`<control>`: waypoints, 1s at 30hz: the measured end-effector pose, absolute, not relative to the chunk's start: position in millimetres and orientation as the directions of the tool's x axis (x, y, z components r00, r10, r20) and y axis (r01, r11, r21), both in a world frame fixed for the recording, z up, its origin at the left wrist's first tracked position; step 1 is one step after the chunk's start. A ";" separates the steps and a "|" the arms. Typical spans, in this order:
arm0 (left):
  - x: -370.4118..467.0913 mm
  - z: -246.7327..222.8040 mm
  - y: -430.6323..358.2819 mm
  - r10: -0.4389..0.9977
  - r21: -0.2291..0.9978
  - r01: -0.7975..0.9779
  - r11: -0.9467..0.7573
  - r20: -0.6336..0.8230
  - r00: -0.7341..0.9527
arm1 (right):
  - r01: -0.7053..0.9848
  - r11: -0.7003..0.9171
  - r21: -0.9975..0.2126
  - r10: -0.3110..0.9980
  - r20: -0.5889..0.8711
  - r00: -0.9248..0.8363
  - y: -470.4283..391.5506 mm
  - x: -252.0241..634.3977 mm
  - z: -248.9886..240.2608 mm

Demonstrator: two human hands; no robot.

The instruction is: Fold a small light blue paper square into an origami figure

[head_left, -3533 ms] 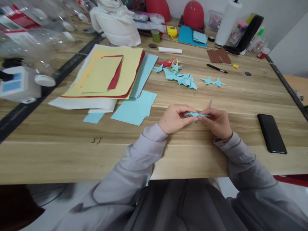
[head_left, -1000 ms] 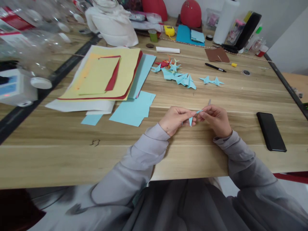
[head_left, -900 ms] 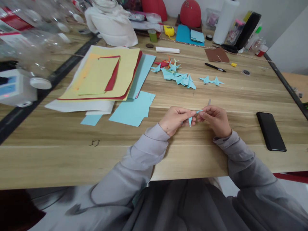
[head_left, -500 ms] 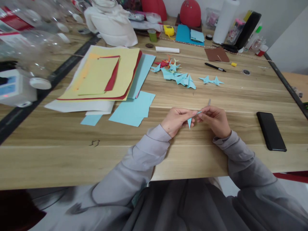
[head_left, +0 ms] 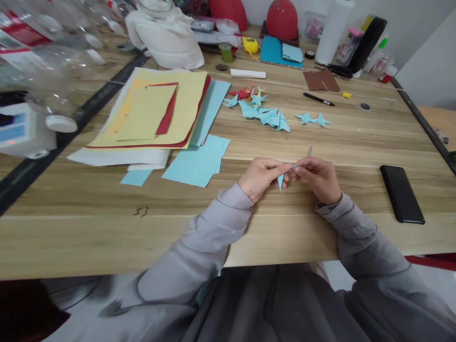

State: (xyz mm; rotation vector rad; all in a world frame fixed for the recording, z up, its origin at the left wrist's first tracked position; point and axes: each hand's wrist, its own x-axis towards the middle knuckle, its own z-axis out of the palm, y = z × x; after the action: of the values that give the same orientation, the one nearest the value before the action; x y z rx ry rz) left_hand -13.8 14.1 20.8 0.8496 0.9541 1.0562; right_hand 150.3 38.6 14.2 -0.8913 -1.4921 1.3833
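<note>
Near the table's front middle, my left hand point(head_left: 262, 178) pinches a small folded blue paper point(head_left: 280, 181), one pointed end of which hangs down below the fingers. My right hand point(head_left: 319, 177) is closed on the paper's other, upper tip, close to the left fingertips. A thin grey strip point(head_left: 310, 151) sticks up just behind the right fingers; what it belongs to cannot be made out. Beyond the hands lie folded blue paper figures point(head_left: 272, 118), with red and orange ones point(head_left: 245, 93) behind them, and a blue pair point(head_left: 313, 119) to their right.
Yellow sheets point(head_left: 142, 111) and blue sheets point(head_left: 195, 161) lie at left. A black phone point(head_left: 402, 194) is at right. Behind are a pen point(head_left: 318, 99), a brown paper point(head_left: 321, 81) and a yellow tape measure point(head_left: 250, 45). Plastic bottles point(head_left: 64, 71) crowd the far left.
The blue paper's upper tip has turned slightly between my fingers. Both hands stay in nearly the same place.
</note>
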 end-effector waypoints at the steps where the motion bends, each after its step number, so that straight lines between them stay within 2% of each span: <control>1: -13.8 21.5 13.9 0.956 0.913 -0.309 0.268 -0.213 0.201 | -0.060 0.119 -0.991 0.928 0.133 -0.348 38.5 150.3 14.3; 16: -15.4 24.3 15.5 0.959 0.962 -0.196 0.190 -0.139 0.246 | -0.038 0.101 -0.994 0.926 0.108 -0.361 37.8 151.0 15.8; 30: -16.3 27.4 15.3 0.961 0.999 -0.001 0.045 -0.043 0.272 | -0.006 0.109 -0.994 0.931 0.104 -0.349 37.4 150.8 16.2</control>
State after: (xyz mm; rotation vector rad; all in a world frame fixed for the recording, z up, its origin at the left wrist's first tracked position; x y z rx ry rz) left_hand -16.3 15.3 27.4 1.2894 1.0196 0.9766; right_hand 150.8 37.4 16.2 -0.9470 -1.5251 1.3735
